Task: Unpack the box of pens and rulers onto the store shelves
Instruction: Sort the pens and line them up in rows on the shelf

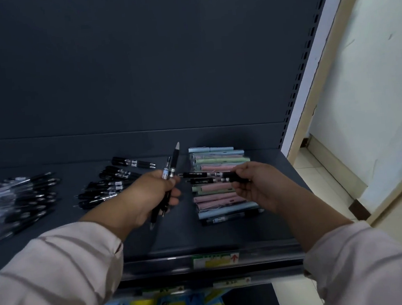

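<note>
Fingers (175, 194) of left hand (147, 195) curl round a tilted bundle of slim black pens (174, 162); right hand (255, 184) pinches two glossy black pens (198, 175) by one end, level above flat-stacked pastel pens (220, 160) on the matte grey shelf (154, 239).

One wide-angle head camera looks forward and steeply down onto the shelf (174, 239), near its front edge.

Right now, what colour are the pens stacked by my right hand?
Pastel pink, green and blue; the pens show best in the head view.
</note>
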